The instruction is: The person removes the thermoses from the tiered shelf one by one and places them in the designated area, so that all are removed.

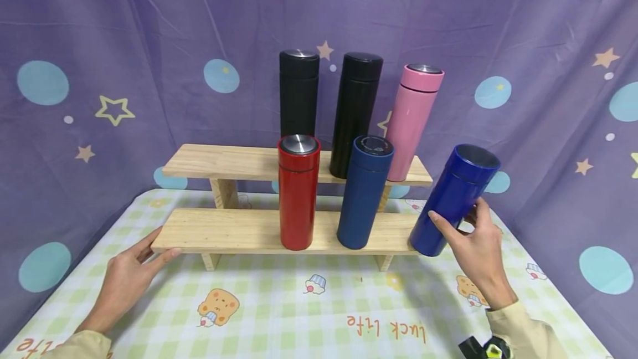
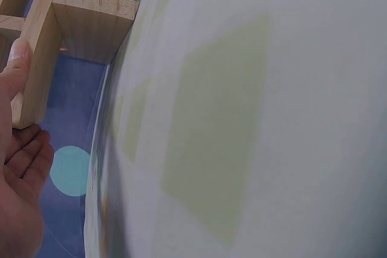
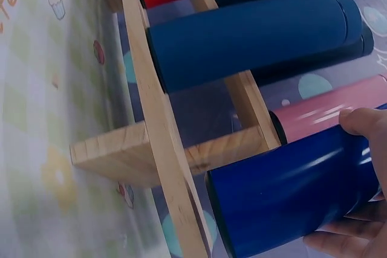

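While the right hand (image 1: pixel 478 251) grips a tilted blue flask (image 1: pixel 454 199) beside the navy flask (image 1: pixel 364 191), the left hand (image 1: pixel 128 277) rests spread against the shelf (image 1: pixel 234 231).

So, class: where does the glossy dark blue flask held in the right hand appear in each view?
Head: glossy dark blue flask, right of centre, tilted at the lower shelf's end.
Left wrist: not in view.
Right wrist: flask, bottom right.
Shared landmark: wooden shelf.

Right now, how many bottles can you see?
6. Upper shelf: two black, one pink. Lower shelf: red, dark blue. The right hand grips a tilted blue one at the shelf's end. None seem hidden.
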{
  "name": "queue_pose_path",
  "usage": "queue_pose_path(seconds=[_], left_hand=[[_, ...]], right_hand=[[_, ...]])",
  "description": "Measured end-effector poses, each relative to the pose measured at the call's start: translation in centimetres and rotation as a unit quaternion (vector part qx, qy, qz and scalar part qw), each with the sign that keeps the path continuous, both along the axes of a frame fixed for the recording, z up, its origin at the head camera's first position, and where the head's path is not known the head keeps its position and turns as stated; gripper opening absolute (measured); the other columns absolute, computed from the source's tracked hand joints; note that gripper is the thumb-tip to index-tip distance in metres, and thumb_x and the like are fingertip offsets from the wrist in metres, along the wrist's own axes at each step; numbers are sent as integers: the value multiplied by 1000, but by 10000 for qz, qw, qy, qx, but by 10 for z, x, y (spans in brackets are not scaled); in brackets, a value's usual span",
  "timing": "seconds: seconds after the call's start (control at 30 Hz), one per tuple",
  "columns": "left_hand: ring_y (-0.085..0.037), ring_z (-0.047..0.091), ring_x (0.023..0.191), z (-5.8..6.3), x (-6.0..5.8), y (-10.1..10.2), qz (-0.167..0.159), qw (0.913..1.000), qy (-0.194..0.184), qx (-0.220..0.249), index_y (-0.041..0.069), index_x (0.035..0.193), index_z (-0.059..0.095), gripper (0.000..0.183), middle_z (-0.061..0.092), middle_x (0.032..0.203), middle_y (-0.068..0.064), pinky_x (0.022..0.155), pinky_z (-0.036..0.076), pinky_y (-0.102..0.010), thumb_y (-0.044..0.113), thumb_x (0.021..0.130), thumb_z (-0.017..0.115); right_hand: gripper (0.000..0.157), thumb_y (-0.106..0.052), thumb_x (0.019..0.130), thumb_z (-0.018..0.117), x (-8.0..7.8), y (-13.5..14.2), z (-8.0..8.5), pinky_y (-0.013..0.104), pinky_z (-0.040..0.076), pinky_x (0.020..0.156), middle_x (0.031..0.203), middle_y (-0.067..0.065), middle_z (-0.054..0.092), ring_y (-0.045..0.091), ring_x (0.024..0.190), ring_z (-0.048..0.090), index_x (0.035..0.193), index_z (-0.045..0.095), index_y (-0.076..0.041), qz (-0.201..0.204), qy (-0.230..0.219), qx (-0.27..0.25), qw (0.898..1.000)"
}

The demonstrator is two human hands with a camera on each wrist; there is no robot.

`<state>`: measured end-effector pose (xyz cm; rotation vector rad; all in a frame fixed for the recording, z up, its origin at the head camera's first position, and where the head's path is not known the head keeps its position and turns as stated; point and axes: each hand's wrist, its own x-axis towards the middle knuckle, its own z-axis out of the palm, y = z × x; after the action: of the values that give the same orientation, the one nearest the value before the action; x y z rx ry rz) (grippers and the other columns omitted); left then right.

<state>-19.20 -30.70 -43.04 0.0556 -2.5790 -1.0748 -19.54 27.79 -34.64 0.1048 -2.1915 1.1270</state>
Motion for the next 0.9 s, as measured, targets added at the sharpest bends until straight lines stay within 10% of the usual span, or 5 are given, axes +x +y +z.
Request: queue_pose_path(seconds=[0.6, 0.9], left_hand=[[-58, 56, 120, -2, -1, -1, 3, 10000, 9, 2, -1, 155, 43, 78, 57, 134, -35, 84, 55, -57, 39, 97, 76], [-56, 59, 118, -3, -2, 0, 28, 9998, 189, -45, -2, 153, 46, 77, 59, 131, -34, 77, 62, -33, 37, 96, 78]], right_hand=[[64, -21, 93, 81, -9, -29, -3, 5, 50, 76, 123, 24, 66, 39, 111, 66, 144, 48, -1, 428, -146, -38, 9990], [64, -23, 92, 83, -17, -35, -6, 13, 55, 75, 120, 23, 67, 37, 107, 67, 143, 52, -2, 434, -131, 24, 9990]])
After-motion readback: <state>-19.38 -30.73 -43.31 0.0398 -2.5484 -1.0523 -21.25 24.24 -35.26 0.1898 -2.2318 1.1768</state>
